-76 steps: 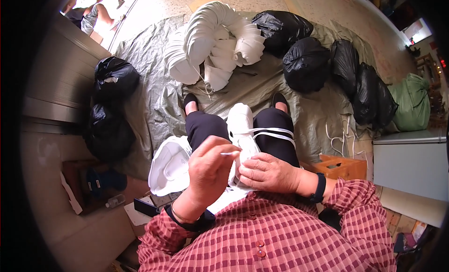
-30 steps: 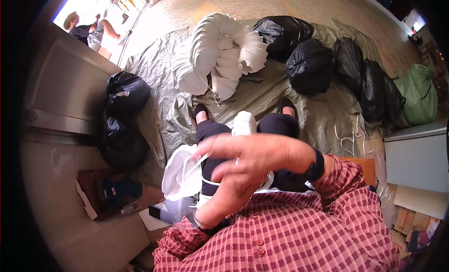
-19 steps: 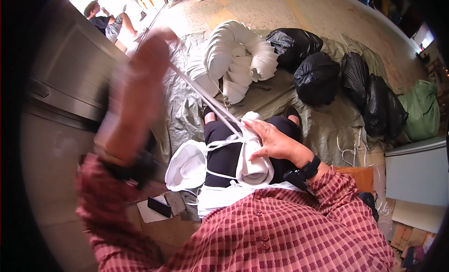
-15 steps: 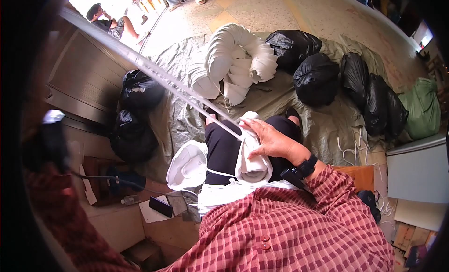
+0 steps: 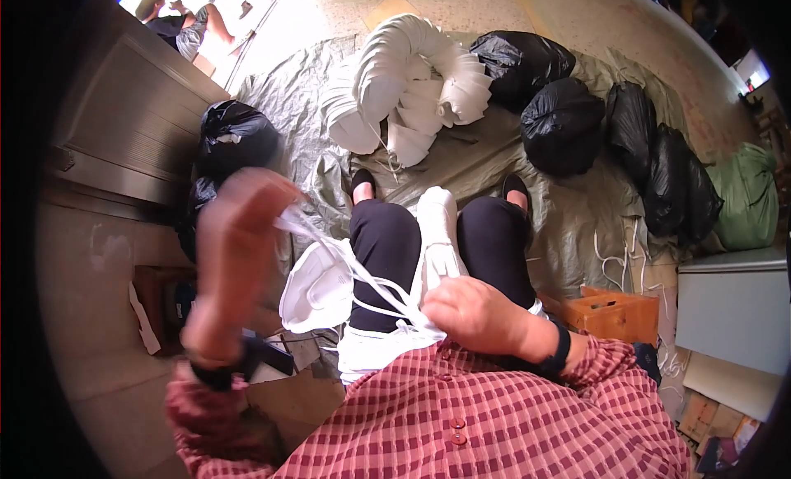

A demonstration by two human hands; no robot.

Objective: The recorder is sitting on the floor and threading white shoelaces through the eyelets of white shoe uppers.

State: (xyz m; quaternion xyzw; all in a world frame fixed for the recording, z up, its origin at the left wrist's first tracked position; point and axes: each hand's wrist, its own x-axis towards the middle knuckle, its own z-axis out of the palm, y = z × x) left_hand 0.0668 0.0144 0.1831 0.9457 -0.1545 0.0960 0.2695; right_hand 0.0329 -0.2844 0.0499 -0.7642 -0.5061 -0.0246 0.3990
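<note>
A white shoe [image 5: 438, 223], or shoe upper, lies between my dark-trousered thighs, its rounded end away from me. Long white cords [image 5: 362, 274] run from its near end up to my left hand [image 5: 247, 223], which is raised on the left, smeared by motion, with the cords in its fingers. Down at the shoe's near end, my right hand [image 5: 471, 316] is closed on the cords where they meet. A second white shoe upper [image 5: 317, 289], open side up, rests beside my left thigh. White material [image 5: 371, 351] is bunched across my lap.
A curved stack of nested white shoe uppers [image 5: 412, 75] lies ahead on a grey sheet [image 5: 494, 178]. Black bags [image 5: 563, 126] stand on both sides, a green sack [image 5: 746, 197] far right. A wooden stool [image 5: 614, 314] is by my right; a person [image 5: 177, 25] sits far left.
My left hand has come down and inward from far left, so the stretched cords now hang slack and looped. My right hand has moved from the shoe's top to its near end and closed.
</note>
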